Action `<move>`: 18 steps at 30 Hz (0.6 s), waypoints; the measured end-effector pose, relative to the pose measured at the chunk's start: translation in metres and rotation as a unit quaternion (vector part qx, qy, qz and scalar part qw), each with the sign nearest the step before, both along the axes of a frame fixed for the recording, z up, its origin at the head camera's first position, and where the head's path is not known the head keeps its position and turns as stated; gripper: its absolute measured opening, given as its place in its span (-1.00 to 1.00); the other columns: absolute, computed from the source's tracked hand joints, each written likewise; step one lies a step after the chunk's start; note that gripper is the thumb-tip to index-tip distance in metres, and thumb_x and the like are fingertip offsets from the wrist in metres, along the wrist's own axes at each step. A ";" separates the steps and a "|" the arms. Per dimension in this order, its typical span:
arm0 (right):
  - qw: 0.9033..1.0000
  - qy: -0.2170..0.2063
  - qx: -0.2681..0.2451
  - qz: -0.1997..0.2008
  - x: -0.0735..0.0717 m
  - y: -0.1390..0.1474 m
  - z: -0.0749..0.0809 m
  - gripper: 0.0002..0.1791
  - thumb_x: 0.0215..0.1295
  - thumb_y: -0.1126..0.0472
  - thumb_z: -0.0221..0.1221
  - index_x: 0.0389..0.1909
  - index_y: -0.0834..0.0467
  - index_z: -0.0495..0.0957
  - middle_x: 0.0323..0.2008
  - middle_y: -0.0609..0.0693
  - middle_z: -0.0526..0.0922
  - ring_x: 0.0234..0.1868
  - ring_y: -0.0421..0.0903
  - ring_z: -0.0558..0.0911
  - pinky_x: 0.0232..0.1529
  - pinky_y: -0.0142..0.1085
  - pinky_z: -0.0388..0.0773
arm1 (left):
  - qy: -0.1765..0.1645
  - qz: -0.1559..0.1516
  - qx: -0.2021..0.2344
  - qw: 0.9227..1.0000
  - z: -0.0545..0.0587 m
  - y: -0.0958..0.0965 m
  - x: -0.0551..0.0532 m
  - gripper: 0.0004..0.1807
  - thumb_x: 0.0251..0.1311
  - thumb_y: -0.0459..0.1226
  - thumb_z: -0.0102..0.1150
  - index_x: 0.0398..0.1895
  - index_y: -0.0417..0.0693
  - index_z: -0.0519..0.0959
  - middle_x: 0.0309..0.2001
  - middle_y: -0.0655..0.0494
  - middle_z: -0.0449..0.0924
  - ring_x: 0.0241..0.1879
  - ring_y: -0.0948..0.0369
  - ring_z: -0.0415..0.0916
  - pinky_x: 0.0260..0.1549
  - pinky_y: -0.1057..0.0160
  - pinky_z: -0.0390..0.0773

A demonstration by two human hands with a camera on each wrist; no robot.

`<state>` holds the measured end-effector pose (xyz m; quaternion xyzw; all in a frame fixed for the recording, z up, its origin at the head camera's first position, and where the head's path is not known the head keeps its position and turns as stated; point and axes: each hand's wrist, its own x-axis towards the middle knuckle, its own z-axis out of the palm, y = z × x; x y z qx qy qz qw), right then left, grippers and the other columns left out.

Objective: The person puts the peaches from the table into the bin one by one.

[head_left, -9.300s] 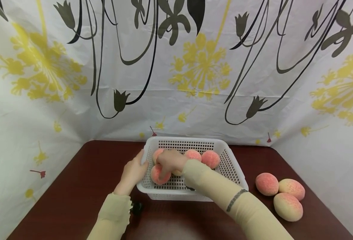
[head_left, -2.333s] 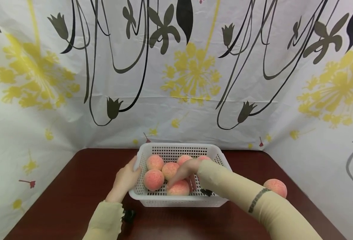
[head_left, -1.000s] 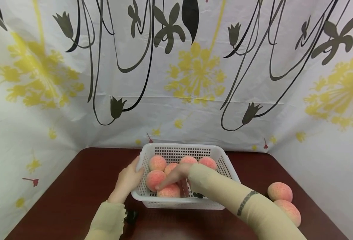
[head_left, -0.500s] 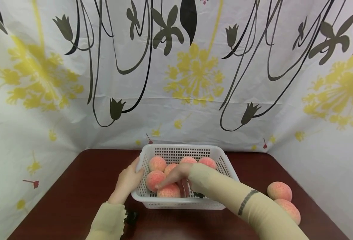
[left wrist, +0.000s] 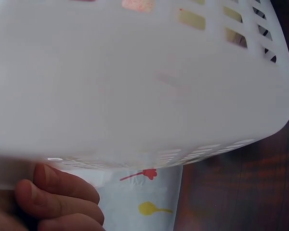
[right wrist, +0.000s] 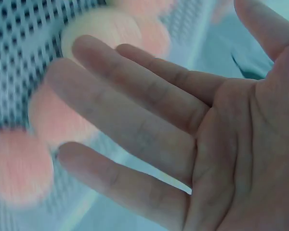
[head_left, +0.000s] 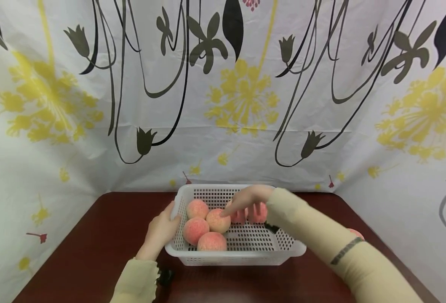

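A white plastic basket point(head_left: 241, 254) with perforated walls stands on the table, holding several pink-and-yellow peaches. One peach point(head_left: 212, 242) lies at the front left, with another peach point(head_left: 196, 231) behind it. My left hand point(head_left: 161, 227) grips the basket's left rim, thumb over the edge; in the left wrist view its fingers point(left wrist: 62, 199) curl beneath the rim. My right hand point(head_left: 250, 200) hovers over the back of the basket, partly covering the peaches there. In the right wrist view, the right hand point(right wrist: 183, 130) has straight, spread fingers and an empty palm.
On the dark red table point(head_left: 75, 261), a peach point(head_left: 356, 233) right of the basket is mostly hidden by the right sleeve. A white patterned sheet point(head_left: 192, 155) hangs behind and along both sides. Bare mesh floor point(head_left: 249, 238) shows at the basket's front right.
My right hand has let go of the front-left peach and moved up and to the right. Earlier, more peaches lay on the table and fewer in the basket. My left hand has stayed on the rim.
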<state>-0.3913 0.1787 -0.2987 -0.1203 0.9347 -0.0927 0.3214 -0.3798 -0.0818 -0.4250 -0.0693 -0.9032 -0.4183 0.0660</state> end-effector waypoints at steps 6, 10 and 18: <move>0.998 0.055 -0.028 -0.033 0.007 0.072 0.033 -0.25 0.27 -0.35 0.05 0.25 0.13 0.44 -0.15 -0.01 0.67 -0.23 -0.03 0.67 -0.18 -0.10 0.55 | -0.007 0.003 0.000 1.000 -0.003 0.003 0.005 -0.32 0.37 -0.22 -0.01 0.49 -0.25 0.08 0.30 -0.38 0.29 -0.12 -0.05 0.56 -0.31 0.01 0.61; 0.993 0.098 -0.026 -0.064 0.009 0.131 0.030 -0.25 0.30 -0.31 0.05 0.22 0.23 0.43 -0.16 0.03 0.64 -0.25 -0.04 0.65 -0.29 -0.15 0.52 | 0.000 -0.002 0.000 1.000 -0.001 0.005 0.004 -0.32 0.37 -0.23 0.00 0.49 -0.27 0.08 0.28 -0.40 0.31 -0.19 -0.02 0.59 -0.39 0.07 0.61; 0.977 0.164 -0.082 -0.110 0.028 0.241 -0.009 0.12 0.26 -0.18 0.20 0.38 0.59 -0.13 0.32 0.61 0.01 0.26 0.49 0.20 0.14 0.26 0.23 | -0.017 -0.006 0.022 1.000 -0.002 0.008 0.000 -0.31 0.39 -0.20 -0.01 0.50 -0.23 0.05 0.28 -0.41 0.30 -0.31 0.05 0.61 -0.48 0.13 0.60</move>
